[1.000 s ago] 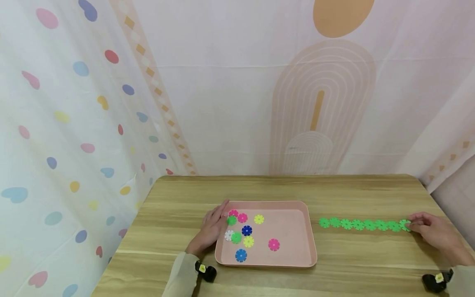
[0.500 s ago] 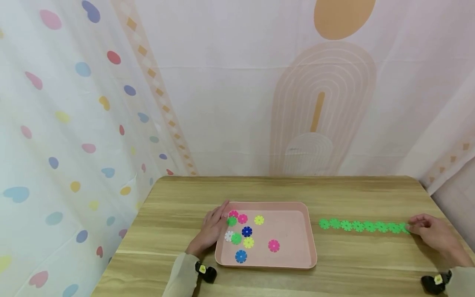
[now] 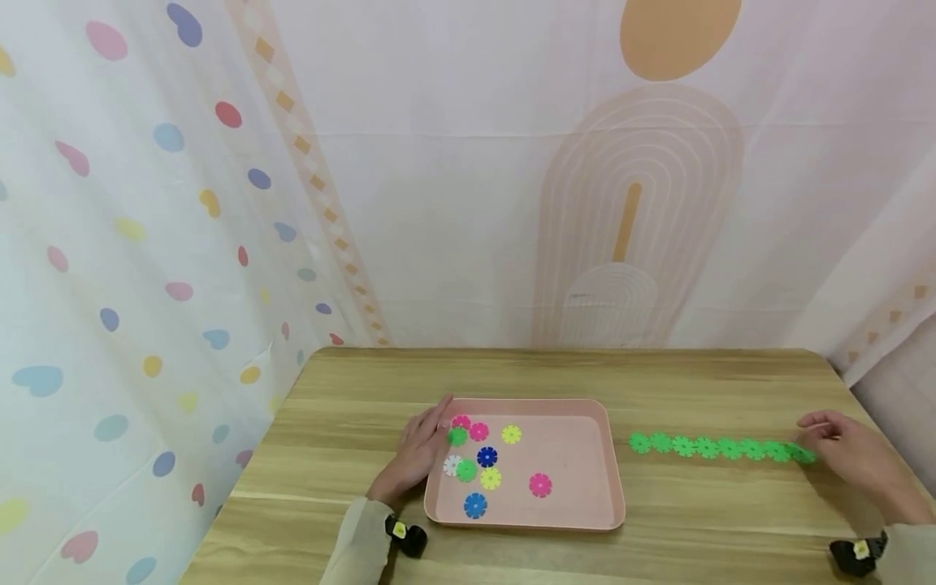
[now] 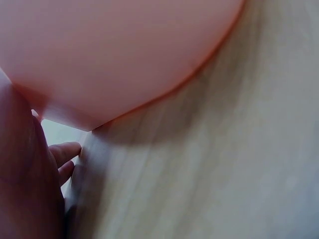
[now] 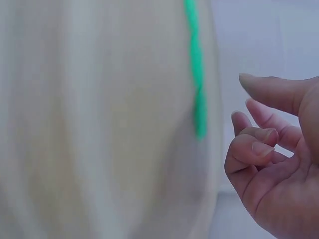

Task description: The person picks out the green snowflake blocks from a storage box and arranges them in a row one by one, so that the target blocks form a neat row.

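Note:
At the left side of a pink tray [image 3: 574,522], my left hand [image 3: 415,455] rests along the rim, fingers stretched toward the far corner. In the left wrist view its fingers [image 4: 65,153] show beside the tray's pink wall [image 4: 124,59]. A chain of green notched, flower-shaped plastic discs [image 3: 705,448] runs across the table right of the tray. My right hand [image 3: 851,451] is beside the chain's right end, which slants down. In the right wrist view the thumb [image 5: 276,92] stands apart from loosely bent fingers, nothing between them, and the green chain [image 5: 197,69] lies away from them.
Inside the tray lie several loose flower discs: pink [image 3: 540,485], yellow [image 3: 511,435], dark blue [image 3: 487,457], light blue [image 3: 475,505], white [image 3: 452,465] and green [image 3: 465,470]. A patterned curtain [image 3: 453,203] hangs behind the wooden table [image 3: 512,374].
My right hand has let go of the last green disc and lifted slightly away; that end of the chain now dips. My left hand and the tray have stayed in place.

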`<state>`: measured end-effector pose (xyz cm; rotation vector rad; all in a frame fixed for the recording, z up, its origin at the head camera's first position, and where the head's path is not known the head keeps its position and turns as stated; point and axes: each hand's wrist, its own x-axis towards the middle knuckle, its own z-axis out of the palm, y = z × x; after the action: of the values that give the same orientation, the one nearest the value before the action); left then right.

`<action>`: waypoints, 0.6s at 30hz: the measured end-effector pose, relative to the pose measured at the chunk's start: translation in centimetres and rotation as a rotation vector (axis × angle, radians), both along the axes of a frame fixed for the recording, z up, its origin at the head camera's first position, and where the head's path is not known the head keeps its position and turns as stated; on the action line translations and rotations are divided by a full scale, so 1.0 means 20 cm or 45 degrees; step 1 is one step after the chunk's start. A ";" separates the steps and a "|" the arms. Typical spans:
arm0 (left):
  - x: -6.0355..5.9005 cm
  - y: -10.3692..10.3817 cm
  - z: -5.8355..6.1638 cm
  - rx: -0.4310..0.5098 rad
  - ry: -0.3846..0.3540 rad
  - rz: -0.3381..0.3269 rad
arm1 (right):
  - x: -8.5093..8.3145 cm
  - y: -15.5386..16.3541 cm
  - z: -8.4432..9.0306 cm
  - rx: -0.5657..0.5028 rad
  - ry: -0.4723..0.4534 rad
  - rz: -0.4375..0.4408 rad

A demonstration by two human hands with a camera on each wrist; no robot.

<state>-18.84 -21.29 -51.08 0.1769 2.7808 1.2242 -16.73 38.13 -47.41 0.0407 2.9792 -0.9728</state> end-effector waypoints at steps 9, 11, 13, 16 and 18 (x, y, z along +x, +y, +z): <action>0.00 0.00 0.00 0.034 -0.020 -0.008 | -0.08 -0.40 0.13 -0.097 0.118 0.257; 0.00 -0.01 0.00 0.033 -0.020 -0.011 | -0.11 -0.48 0.15 -0.132 0.126 0.308; 0.00 -0.01 0.00 0.032 -0.014 -0.015 | -0.14 -0.56 0.16 -0.170 0.126 0.356; 0.00 -0.01 0.00 0.031 -0.007 -0.018 | -0.17 -0.66 0.19 -0.216 0.107 0.421; 0.00 -0.01 0.00 0.036 -0.005 -0.015 | -0.20 -0.73 0.21 -0.256 0.087 0.457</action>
<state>-18.77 -21.44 -51.06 0.1929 2.7560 1.2603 -20.63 23.56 -43.12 -0.5173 2.7820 -1.2296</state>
